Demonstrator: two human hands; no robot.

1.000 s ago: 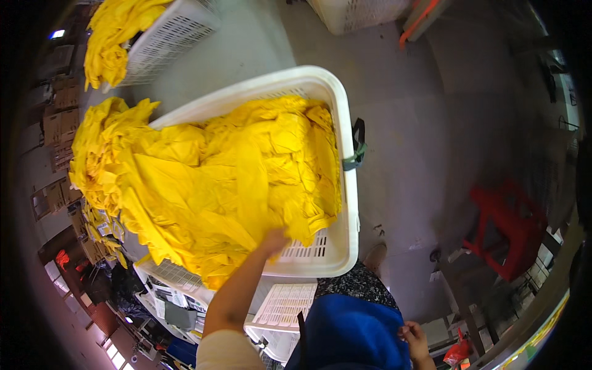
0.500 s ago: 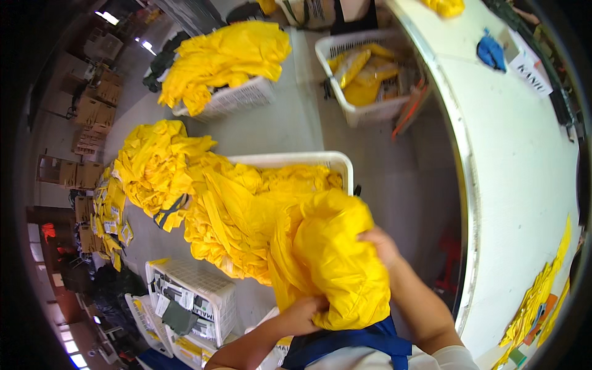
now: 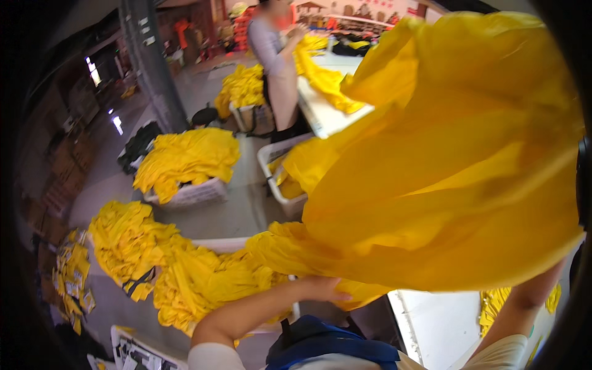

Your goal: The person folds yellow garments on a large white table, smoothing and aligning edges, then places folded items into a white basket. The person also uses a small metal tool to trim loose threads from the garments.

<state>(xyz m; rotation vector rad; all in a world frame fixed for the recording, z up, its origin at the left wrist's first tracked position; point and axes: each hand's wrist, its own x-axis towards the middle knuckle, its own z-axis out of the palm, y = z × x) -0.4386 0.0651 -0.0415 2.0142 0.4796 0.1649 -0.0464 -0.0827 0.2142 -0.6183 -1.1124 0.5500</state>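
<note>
A big yellow garment [image 3: 456,154] billows in the air and fills the right half of the view. My left hand [image 3: 322,288] grips its lower edge, just above a white basket [image 3: 217,244] heaped with more yellow garments [image 3: 185,277]. My right forearm [image 3: 524,305] rises from the lower right. It goes up under the raised cloth, which hides the hand holding it.
A second white basket [image 3: 191,194] piled with yellow cloth stands farther back. A third basket [image 3: 271,161] sits under a white table [image 3: 320,114]. Another person [image 3: 277,61] handles yellow cloth at that table. A grey pillar [image 3: 151,61] stands at the left, and a table edge [image 3: 431,320] lies below me.
The garment has been pulled out of the basket and swung up high to the right. The view has lifted from the basket toward the room.
</note>
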